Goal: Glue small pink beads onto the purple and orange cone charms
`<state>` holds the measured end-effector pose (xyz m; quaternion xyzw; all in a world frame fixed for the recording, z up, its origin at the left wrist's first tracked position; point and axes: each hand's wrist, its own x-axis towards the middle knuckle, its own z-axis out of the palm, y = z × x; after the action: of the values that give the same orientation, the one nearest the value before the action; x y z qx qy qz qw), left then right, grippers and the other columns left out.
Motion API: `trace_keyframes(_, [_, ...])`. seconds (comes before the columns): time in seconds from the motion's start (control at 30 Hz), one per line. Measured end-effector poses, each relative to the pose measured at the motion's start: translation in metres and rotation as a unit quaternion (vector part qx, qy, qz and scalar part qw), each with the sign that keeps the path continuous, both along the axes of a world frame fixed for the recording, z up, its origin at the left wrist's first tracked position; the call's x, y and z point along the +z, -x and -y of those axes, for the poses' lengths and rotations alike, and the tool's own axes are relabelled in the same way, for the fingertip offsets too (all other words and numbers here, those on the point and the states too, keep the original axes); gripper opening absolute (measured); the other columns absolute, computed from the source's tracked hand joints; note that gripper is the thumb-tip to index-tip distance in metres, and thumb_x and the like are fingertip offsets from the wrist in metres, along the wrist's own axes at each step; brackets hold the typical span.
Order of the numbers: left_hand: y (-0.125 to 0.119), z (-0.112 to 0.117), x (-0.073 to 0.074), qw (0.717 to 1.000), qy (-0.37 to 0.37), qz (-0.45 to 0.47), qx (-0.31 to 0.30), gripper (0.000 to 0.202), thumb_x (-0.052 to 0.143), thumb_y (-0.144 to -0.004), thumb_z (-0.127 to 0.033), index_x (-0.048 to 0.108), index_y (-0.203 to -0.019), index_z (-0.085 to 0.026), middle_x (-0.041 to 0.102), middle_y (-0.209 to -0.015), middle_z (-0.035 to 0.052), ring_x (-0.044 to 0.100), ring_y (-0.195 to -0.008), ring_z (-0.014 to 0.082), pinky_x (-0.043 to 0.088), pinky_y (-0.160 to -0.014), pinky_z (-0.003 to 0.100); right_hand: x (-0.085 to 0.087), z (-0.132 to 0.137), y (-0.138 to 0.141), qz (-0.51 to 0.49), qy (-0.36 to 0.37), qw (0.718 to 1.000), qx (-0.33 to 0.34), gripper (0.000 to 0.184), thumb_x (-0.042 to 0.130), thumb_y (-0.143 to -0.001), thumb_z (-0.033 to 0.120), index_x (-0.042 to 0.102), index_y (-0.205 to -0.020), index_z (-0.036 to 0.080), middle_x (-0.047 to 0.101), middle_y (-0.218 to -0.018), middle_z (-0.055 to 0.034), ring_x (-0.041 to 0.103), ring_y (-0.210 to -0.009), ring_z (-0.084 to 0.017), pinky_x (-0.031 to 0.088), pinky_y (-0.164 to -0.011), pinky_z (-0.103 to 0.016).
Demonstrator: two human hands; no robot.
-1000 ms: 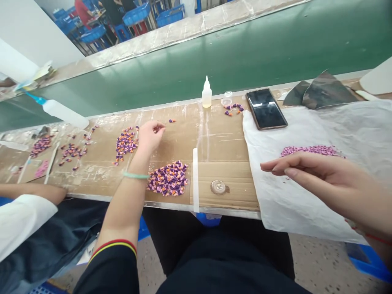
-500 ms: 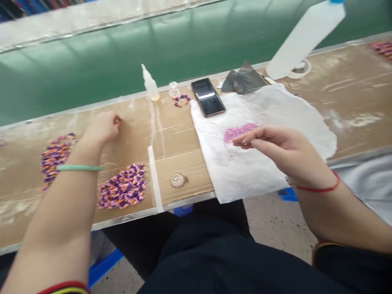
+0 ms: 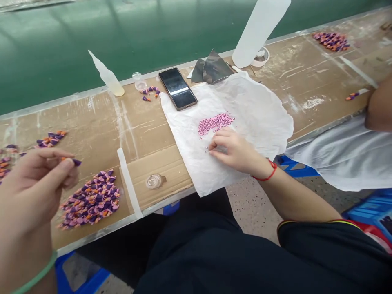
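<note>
My left hand [image 3: 36, 179] is raised at the left edge, with a small purple and orange cone-shaped piece [image 3: 72, 161] pinched between thumb and finger. Below it lies a heap of similar pieces [image 3: 90, 200] on the cardboard-covered bench [image 3: 150, 130]. My right hand [image 3: 232, 151] rests on crumpled white paper [image 3: 260, 118], its curled fingertips just below a patch of fine pink granules [image 3: 215, 123]. Whether those fingers hold a granule is too small to tell.
Behind the paper lie a smartphone [image 3: 177, 88], a glue bottle [image 3: 107, 75], a small clear cup [image 3: 137, 80] and dark folded sheets [image 3: 212, 68]. A large white bottle [image 3: 260, 32] stands further back. A co-worker's arm [image 3: 379, 106] enters at the right.
The view has swung right and closer. My right hand has dropped from above the paper to rest on it below the pink granules. My left hand has lifted off the bench, now showing the piece.
</note>
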<state>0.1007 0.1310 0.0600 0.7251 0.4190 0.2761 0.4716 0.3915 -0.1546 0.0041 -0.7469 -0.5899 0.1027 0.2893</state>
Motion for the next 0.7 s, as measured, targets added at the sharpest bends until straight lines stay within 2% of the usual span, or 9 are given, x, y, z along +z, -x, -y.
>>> trace_keyframes(0.1, [0.005,0.037,0.005,0.99,0.111,0.082,-0.033,0.021,0.067,-0.065,-0.001,0.068,-0.077,-0.017,0.07,-0.065,-0.0017,0.055,-0.045,0.0103,0.039,-0.039,0.018,-0.002,-0.004,0.002,0.024,0.014,1.0,-0.001,0.012,0.058,-0.086,0.016,0.058,-0.074,0.018,0.062,-0.08,-0.0066,0.052,-0.083,-0.022,0.041,-0.079,-0.037])
trace_keyframes(0.17, [0.006,0.058,0.005,0.981,0.156,0.107,-0.041,0.02,0.069,-0.065,-0.002,0.07,-0.076,-0.019,0.071,-0.066,-0.0008,0.055,-0.043,0.0097,0.039,-0.038,0.018,-0.003,-0.006,0.003,0.032,0.026,0.999,0.005,0.013,0.058,-0.086,0.017,0.058,-0.073,0.018,0.062,-0.08,-0.007,0.051,-0.083,-0.022,0.04,-0.08,-0.038])
trace_keyframes(0.27, [0.004,0.084,0.0,0.963,0.224,0.139,-0.058,0.017,0.078,-0.065,-0.008,0.071,-0.074,-0.02,0.07,-0.064,-0.0009,0.053,-0.04,0.0081,0.039,-0.036,0.016,-0.005,-0.009,0.004,0.054,0.035,0.998,0.014,0.013,0.058,-0.086,0.016,0.057,-0.073,0.018,0.062,-0.079,-0.0074,0.05,-0.082,-0.022,0.04,-0.081,-0.038])
trace_keyframes(0.33, [0.002,0.098,-0.006,0.951,0.256,0.153,-0.075,0.015,0.084,-0.068,-0.019,0.071,-0.074,-0.021,0.07,-0.066,0.0001,0.053,-0.041,0.008,0.037,-0.035,0.015,-0.006,-0.01,0.006,0.076,0.037,0.996,0.018,0.013,0.056,-0.087,0.016,0.057,-0.074,0.017,0.061,-0.078,-0.0076,0.049,-0.08,-0.022,0.039,-0.081,-0.038])
trace_keyframes(0.4, [-0.001,0.11,-0.011,0.949,0.26,0.151,-0.096,0.018,0.083,-0.076,-0.033,0.07,-0.075,-0.02,0.067,-0.065,0.0004,0.053,-0.042,0.0078,0.037,-0.035,0.015,-0.008,-0.011,0.008,0.105,0.047,0.993,0.028,0.014,0.054,-0.088,0.015,0.057,-0.075,0.017,0.061,-0.079,-0.0085,0.049,-0.08,-0.022,0.039,-0.079,-0.039])
trace_keyframes(0.47, [-0.005,0.122,-0.014,0.956,0.233,0.125,-0.128,0.023,0.075,-0.085,-0.039,0.068,-0.075,-0.019,0.062,-0.062,-0.0006,0.05,-0.043,0.0062,0.037,-0.038,0.014,-0.01,-0.012,0.01,0.145,0.061,0.987,0.037,0.015,0.051,-0.089,0.013,0.057,-0.075,0.016,0.06,-0.08,-0.0103,0.048,-0.08,-0.024,0.039,-0.078,-0.039])
trace_keyframes(0.6, [-0.022,0.142,-0.014,0.96,0.181,0.071,-0.2,0.015,0.065,-0.092,-0.028,0.066,-0.08,-0.018,0.059,-0.062,-0.002,0.048,-0.048,0.0057,0.037,-0.044,0.015,-0.013,-0.013,0.014,0.206,0.06,0.976,0.031,0.017,0.047,-0.09,0.012,0.055,-0.076,0.016,0.058,-0.081,-0.0132,0.045,-0.081,-0.026,0.038,-0.074,-0.04])
trace_keyframes(0.7, [-0.043,0.154,-0.012,0.955,0.166,0.069,-0.235,0.008,0.061,-0.089,-0.02,0.065,-0.083,-0.017,0.063,-0.067,-0.0005,0.054,-0.055,0.0083,0.042,-0.05,0.017,-0.005,-0.009,0.022,0.168,0.021,0.984,0.051,0.016,0.046,-0.091,0.01,0.051,-0.078,0.019,0.057,-0.082,-0.0113,0.044,-0.081,-0.025,0.039,-0.074,-0.04])
